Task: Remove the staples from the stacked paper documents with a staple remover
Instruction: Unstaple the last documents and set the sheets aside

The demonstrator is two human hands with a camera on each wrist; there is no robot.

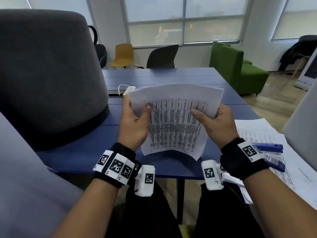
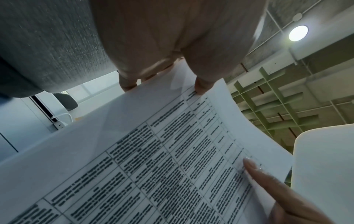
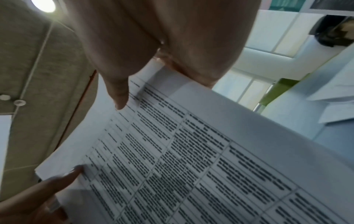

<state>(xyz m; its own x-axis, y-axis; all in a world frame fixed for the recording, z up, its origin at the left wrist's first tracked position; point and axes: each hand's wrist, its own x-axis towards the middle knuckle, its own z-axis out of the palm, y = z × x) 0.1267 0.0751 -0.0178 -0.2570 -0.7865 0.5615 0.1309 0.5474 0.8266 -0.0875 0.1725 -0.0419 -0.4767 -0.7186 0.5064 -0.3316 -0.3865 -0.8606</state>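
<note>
Aloft over the blue bench (image 1: pixel 171 78), gripped by left hand (image 1: pixel 133 125) and right hand (image 1: pixel 218 123) fingers: printed document (image 1: pixel 175 124); blue staple remover (image 1: pixel 276 164) beside right edge.

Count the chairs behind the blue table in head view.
2: a yellow chair left of centre by the window, and a dark chair right of it at the table's far edge. More may hide behind the grey partition.

Document (image 1: pixel 175 121) held above table (image 1: pixel 154 78), stapler (image 1: pixel 269 147) on papers (image 1: pixel 257 127) to right
</note>
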